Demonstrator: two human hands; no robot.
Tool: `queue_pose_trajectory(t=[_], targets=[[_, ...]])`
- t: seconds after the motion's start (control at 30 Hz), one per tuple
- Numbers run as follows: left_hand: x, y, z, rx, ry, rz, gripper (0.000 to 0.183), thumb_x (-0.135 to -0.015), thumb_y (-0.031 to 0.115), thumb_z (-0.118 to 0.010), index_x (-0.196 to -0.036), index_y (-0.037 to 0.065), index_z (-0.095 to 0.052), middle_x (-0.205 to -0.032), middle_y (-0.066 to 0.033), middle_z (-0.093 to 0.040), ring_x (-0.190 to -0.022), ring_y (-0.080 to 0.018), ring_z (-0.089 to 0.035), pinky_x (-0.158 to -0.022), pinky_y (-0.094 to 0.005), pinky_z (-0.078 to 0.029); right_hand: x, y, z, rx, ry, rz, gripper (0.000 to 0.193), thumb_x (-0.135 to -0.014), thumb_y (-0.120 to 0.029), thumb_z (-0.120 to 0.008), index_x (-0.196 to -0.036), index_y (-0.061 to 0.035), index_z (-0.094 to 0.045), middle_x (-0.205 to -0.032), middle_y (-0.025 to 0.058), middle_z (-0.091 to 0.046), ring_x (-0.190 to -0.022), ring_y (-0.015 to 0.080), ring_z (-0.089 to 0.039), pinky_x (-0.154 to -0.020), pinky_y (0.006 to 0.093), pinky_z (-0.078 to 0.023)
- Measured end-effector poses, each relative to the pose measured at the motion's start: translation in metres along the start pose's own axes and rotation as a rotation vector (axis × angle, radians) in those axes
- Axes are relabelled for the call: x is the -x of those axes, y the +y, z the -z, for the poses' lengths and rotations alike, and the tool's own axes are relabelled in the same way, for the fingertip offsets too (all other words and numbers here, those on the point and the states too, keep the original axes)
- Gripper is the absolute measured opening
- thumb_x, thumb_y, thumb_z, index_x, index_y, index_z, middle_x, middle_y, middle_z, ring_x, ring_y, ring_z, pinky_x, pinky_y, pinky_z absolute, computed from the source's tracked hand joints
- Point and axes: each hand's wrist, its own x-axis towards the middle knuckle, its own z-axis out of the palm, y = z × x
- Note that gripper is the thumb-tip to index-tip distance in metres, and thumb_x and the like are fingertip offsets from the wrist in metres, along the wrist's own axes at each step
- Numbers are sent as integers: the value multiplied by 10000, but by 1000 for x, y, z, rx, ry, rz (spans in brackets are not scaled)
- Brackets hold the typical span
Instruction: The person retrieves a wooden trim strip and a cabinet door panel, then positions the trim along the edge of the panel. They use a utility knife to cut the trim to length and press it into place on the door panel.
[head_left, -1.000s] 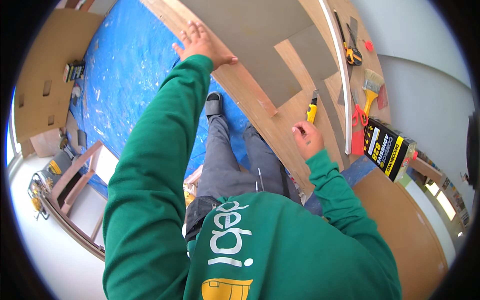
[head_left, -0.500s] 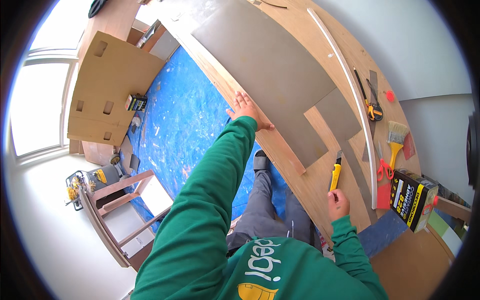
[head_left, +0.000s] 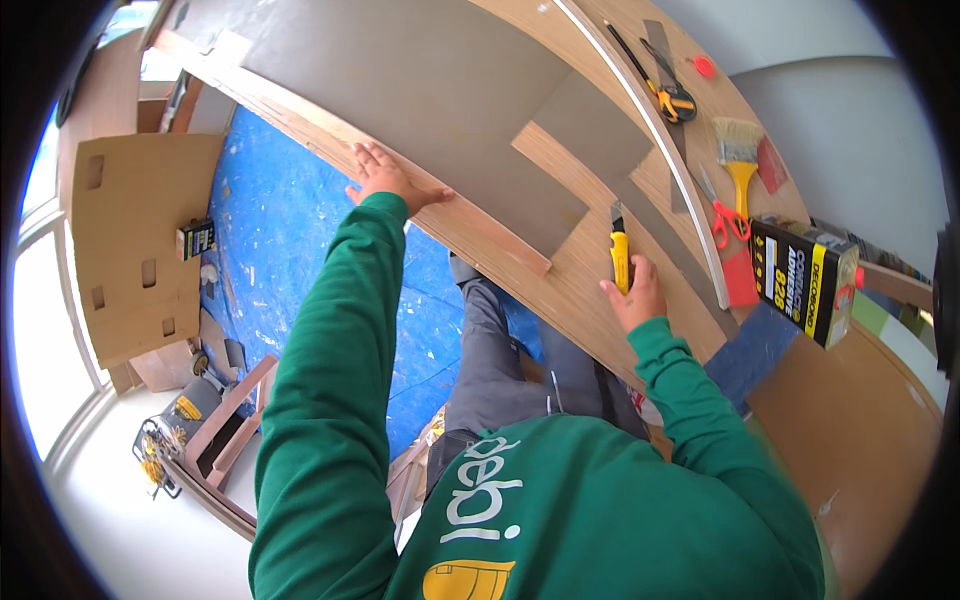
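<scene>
My left hand [head_left: 390,180] lies with fingers spread on a long, narrow wooden strip [head_left: 490,238] along the near edge of the wooden worktop [head_left: 575,295]. My right hand [head_left: 638,293] grips a yellow utility knife [head_left: 620,258] by the lower end of its handle, fingers curled around it. The knife's tip points away from me, beside the corner of a large grey sheet [head_left: 430,100]. That sheet covers much of the worktop beyond the strip, and a bare wood piece [head_left: 560,160] runs into its notch.
A thin white strip [head_left: 665,140] crosses the worktop at right. Beyond it lie red-handled scissors [head_left: 730,222], a paintbrush [head_left: 739,155] and a round black-and-yellow tool [head_left: 675,103]. An adhesive can [head_left: 800,285] stands at the right edge. Blue sheeting [head_left: 290,200] covers the floor; cardboard [head_left: 130,270] leans left.
The view has turned, so the worktop appears shifted up and left. My right fingers now wrap further up the knife handle. My left hand stays on the wooden strip.
</scene>
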Motion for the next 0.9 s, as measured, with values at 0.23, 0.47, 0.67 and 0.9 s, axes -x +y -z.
queue_pose_trajectory(t=[0.23,0.47,0.67,0.9], targets=[[3,-2,-1,36,37,-32,1626,-488,710,-898,-1576,-41,48,-1684,-181,23,-1567,-273,-13,-1225,-555,-171,0,-14,-7,-233,-19,-138,428,-780,-160,-744,-1118,-16,-525,-960,178,-618,-880,376,-624,-768,465,-518],[7,-3,1,32,45,-52,1585,-513,714,-886,-1577,-48,9,-1682,-187,-2,-1566,-278,-22,-1228,-552,-164,-43,-134,-52,-1308,-443,-453,160,-880,-54,-617,-1010,-49,-524,-887,119,-654,-670,188,-667,-554,299,-527],[9,-3,0,-1,48,-67,1583,-524,744,-862,-1574,-57,11,-1680,-192,-10,-1566,-279,-21,-1228,-552,-164,-70,-159,-82,-1308,-401,-496,129,-922,-26,-540,-1041,10,-504,-955,196,-674,-828,288,-727,-696,352,-601],[9,-8,-5,-71,60,-124,1616,-510,764,-856,-1556,-96,26,-1665,-247,1,-1564,-318,-8,-1218,-557,-174,-65,-162,-89,-1245,-339,-493,140,-898,-43,-516,-1036,-18,-521,-938,164,-697,-840,248,-735,-728,353,-598]])
